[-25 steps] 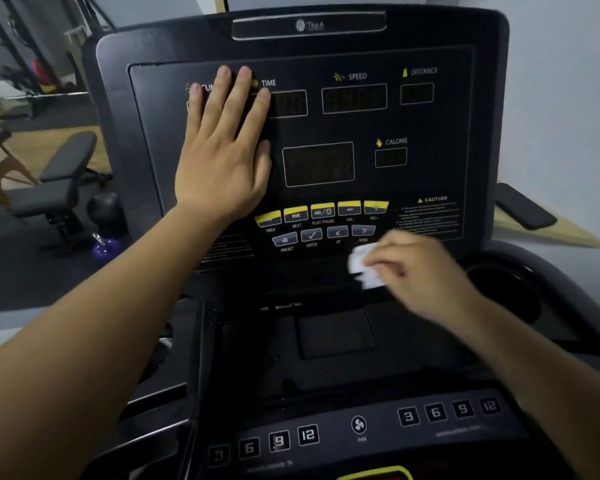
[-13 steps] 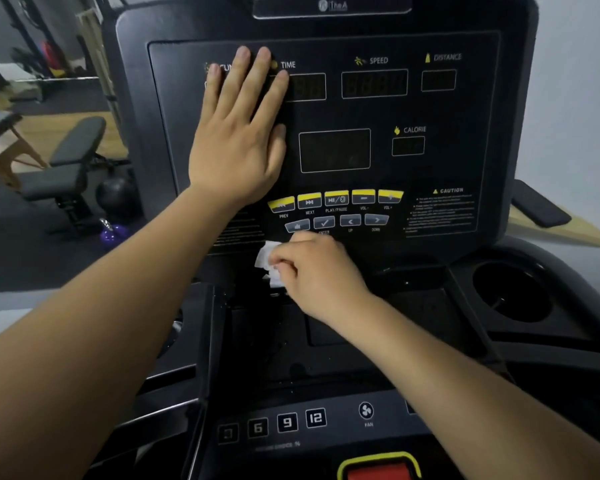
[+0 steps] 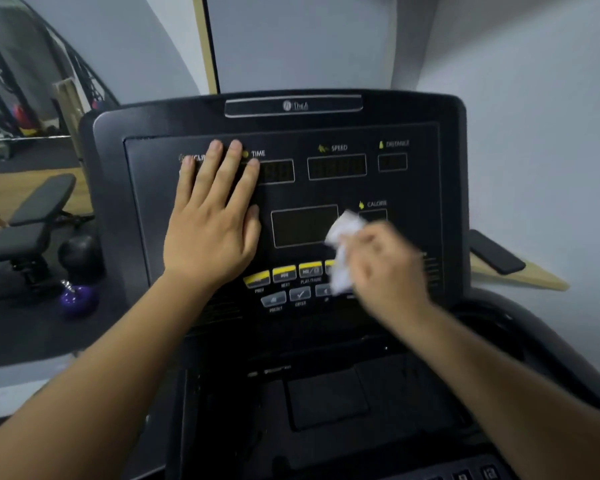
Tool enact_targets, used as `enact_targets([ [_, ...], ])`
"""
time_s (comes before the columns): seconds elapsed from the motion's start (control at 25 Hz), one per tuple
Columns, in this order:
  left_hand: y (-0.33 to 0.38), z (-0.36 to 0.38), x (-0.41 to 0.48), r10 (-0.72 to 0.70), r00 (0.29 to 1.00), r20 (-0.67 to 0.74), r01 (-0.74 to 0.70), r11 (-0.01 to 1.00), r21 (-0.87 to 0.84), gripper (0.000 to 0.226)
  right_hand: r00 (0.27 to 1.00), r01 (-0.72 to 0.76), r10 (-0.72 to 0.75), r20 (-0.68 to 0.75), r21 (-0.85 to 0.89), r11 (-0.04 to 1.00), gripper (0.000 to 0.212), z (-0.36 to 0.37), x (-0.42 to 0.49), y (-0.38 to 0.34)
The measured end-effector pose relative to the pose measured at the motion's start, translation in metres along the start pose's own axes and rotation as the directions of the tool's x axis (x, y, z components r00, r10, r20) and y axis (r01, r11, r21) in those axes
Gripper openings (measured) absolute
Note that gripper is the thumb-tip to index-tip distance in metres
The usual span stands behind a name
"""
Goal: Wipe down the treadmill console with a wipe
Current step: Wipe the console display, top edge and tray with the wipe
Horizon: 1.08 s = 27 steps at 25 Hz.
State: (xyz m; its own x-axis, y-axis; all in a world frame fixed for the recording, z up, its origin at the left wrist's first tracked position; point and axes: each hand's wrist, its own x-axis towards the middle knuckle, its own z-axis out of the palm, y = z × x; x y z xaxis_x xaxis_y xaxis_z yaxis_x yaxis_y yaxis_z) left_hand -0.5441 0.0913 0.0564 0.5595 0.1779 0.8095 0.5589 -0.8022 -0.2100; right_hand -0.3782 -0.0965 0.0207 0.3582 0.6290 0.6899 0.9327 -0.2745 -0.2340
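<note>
The right hand point(image 3: 385, 268) gripped a crumpled white wipe point(image 3: 343, 247) against the console point(image 3: 430, 188) beside the centre display; the left hand point(image 3: 212, 223) lay flat, fingers straight. The wipe looked soft and light, best bunched.

grey walls point(image 3: 534, 98) | weight bench point(image 3: 32, 220) left | purple kettlebell point(image 3: 78, 299) on floor

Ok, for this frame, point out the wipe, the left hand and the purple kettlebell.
wipe point(image 3: 345, 228): head view, on its crumpled white upper part.
left hand point(image 3: 210, 233): head view, on the back of the hand.
purple kettlebell point(image 3: 78, 299): head view, on its round body.
</note>
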Motion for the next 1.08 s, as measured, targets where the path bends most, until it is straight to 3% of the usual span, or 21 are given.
enact_targets([
  [0.04,0.0,0.0,0.0,0.0,1.0,-0.002,0.0,1.0,0.004,0.057,0.981,0.152,-0.162,0.109,0.091,0.984,0.003,0.007,-0.018,-0.011],
  [0.12,0.0,0.0,0.0,-0.003,1.0,-0.002,0.003,1.0,-0.004,0.057,0.844,0.448,-0.482,0.234,0.185,0.875,0.022,0.01,-0.033,-0.018],
  [0.16,0.0,0.0,0.0,-0.005,1.0,0.001,0.005,1.0,-0.004,0.057,0.808,0.499,-0.54,0.235,0.213,0.84,0.027,0.008,-0.022,-0.011],
  [0.24,0.001,-0.001,0.0,-0.008,1.0,0.017,0.008,1.0,0.002,0.057,0.899,0.376,-0.403,0.172,0.168,0.911,0.018,-0.008,0.026,0.002],
  [0.32,0.002,-0.001,0.0,-0.009,0.999,0.035,0.009,1.0,0.011,0.058,0.98,0.198,-0.197,-0.032,0.073,0.977,0.017,-0.027,0.086,0.019],
  [0.4,0.001,-0.001,0.0,-0.011,0.999,0.043,0.01,1.0,0.024,0.059,0.968,0.066,-0.055,-0.246,0.035,0.997,0.023,-0.042,0.129,0.035],
  [0.48,-0.001,0.0,0.0,-0.005,0.999,0.038,0.003,1.0,0.03,0.059,0.941,-0.048,0.063,-0.333,0.053,0.997,0.024,-0.037,0.132,0.028],
  [0.56,-0.001,0.003,0.0,-0.005,1.0,0.028,0.004,1.0,0.028,0.059,0.97,0.007,0.013,-0.243,0.084,0.996,0.027,-0.011,0.095,0.008],
  [0.6,0.0,0.003,-0.001,-0.009,1.0,0.023,0.009,1.0,0.022,0.059,0.985,0.112,-0.097,-0.145,0.096,0.989,0.03,0.001,0.068,-0.004],
  [0.72,0.001,0.002,-0.001,0.004,1.0,-0.005,-0.004,1.0,-0.004,0.058,0.888,0.431,-0.448,0.106,0.149,0.89,0.018,0.013,0.004,-0.014],
  [0.8,0.0,0.003,-0.001,0.016,1.0,-0.006,-0.016,1.0,-0.006,0.057,0.836,0.502,-0.517,0.183,0.126,0.856,0.017,0.001,0.006,0.003],
  [0.88,-0.001,0.005,-0.002,0.0,1.0,-0.005,0.0,1.0,-0.01,0.057,0.896,0.431,-0.427,0.124,-0.007,0.902,0.016,-0.015,0.032,0.02],
  [0.96,-0.001,0.006,-0.002,-0.007,1.0,-0.014,0.007,1.0,-0.009,0.057,0.971,0.209,-0.219,-0.097,-0.108,0.972,0.012,-0.032,0.074,0.036],
  [1.08,0.0,0.005,-0.002,-0.006,1.0,-0.03,0.005,1.0,-0.013,0.056,0.953,-0.091,0.065,-0.295,-0.075,0.993,0.016,-0.038,0.109,0.036],
])
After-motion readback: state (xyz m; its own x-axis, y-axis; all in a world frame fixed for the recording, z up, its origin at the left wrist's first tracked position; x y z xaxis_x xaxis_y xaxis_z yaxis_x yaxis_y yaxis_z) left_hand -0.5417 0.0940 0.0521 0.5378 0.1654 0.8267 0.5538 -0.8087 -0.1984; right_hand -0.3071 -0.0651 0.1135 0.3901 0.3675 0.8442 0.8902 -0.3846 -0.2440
